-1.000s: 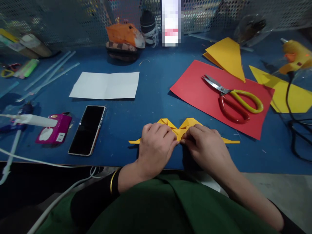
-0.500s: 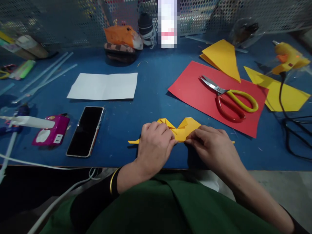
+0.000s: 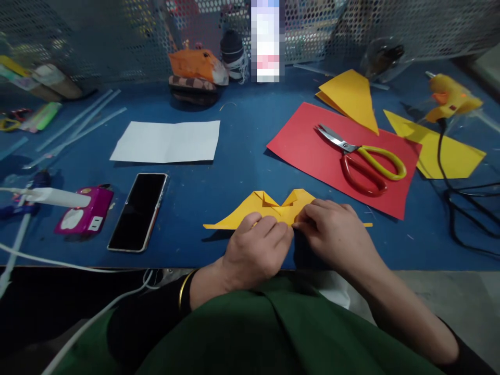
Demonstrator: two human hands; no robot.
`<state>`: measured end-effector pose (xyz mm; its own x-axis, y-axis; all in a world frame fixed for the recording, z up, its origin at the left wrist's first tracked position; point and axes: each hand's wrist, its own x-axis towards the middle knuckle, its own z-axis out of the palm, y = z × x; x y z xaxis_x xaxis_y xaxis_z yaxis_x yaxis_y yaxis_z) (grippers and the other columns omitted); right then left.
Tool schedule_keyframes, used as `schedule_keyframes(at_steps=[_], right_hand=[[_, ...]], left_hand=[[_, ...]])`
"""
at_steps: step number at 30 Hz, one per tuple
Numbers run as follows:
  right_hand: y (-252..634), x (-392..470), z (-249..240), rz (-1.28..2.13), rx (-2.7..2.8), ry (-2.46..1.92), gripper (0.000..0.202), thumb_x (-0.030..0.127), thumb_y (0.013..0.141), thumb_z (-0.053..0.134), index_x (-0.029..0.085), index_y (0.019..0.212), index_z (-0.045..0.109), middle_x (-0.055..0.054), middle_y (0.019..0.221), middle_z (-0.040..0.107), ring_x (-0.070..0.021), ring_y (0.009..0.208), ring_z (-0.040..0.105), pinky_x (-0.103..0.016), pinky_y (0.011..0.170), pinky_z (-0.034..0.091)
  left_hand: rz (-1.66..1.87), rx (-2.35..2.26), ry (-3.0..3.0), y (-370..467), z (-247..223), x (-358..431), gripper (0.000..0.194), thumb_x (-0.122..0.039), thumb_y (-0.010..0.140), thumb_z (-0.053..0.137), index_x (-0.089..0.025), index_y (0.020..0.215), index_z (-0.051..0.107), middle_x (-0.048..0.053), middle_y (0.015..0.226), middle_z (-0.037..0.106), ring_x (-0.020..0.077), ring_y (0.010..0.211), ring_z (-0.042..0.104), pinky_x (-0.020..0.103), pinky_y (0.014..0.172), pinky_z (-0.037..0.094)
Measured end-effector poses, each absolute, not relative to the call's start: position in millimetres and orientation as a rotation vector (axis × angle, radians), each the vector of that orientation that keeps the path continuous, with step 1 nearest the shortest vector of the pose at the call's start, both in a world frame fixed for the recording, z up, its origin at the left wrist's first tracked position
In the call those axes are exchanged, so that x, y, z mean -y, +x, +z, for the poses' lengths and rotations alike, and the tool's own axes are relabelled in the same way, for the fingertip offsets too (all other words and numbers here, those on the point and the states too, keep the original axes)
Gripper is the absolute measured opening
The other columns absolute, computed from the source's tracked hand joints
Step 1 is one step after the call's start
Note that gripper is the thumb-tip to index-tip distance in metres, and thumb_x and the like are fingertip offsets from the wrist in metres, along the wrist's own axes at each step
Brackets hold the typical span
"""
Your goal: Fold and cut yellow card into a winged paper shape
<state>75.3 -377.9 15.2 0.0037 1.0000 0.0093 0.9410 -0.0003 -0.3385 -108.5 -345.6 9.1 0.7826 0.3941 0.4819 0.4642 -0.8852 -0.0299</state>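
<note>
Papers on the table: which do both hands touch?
The folded yellow paper, in front; the white sheet, red sheet and two other yellow papers lie farther back.

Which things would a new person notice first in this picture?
Probably the red sheet on the right of the blue table, with scissors with one red and one yellow handle lying on it. Next, the folded yellow paper at the near edge, which both hands hold. On the left, a dark-screened phone lies near a bright magenta block.
</note>
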Motion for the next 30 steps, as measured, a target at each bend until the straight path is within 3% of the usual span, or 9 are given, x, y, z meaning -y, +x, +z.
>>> schedule_keyframes(at_steps=[7,18,30], right_hand=[[75,377,18,0.342,2.029,-2.020,0.016,0.018,0.084,0.059,0.020,0.069,0.060,-0.002,0.075,0.066,-0.0190,0.076,0.059,-0.033,0.067,0.027],[89,384,12,0.360,1.965,-1.961,0.013,0.024,0.086,0.066,0.020,0.074,0.064,0.000,0.076,0.067,-0.0182,0.073,0.061,-0.032,0.067,0.032],[85,380,15,0.278,2.068,-2.007,0.015,0.019,0.086,0.058,0.019,0.071,0.061,-0.002,0.074,0.065,-0.0194,0.075,0.060,-0.034,0.069,0.032]], left_hand=[[-0.643,0.636,-2.776,-113,8,355,0.029,-0.032,0.099,0.056,-0.011,0.115,0.069,0.008,0.107,0.075,0.0201,0.093,0.063,0.036,0.085,0.037],[-0.534,0.650,-2.752,-110,3,359,0.034,-0.030,0.101,0.052,-0.007,0.120,0.067,0.009,0.110,0.074,0.0207,0.098,0.062,0.036,0.094,0.039],[-0.579,0.631,-2.830,-110,2,355,0.032,-0.027,0.100,0.051,-0.008,0.120,0.067,0.009,0.111,0.073,0.0211,0.101,0.062,0.038,0.102,0.038]])
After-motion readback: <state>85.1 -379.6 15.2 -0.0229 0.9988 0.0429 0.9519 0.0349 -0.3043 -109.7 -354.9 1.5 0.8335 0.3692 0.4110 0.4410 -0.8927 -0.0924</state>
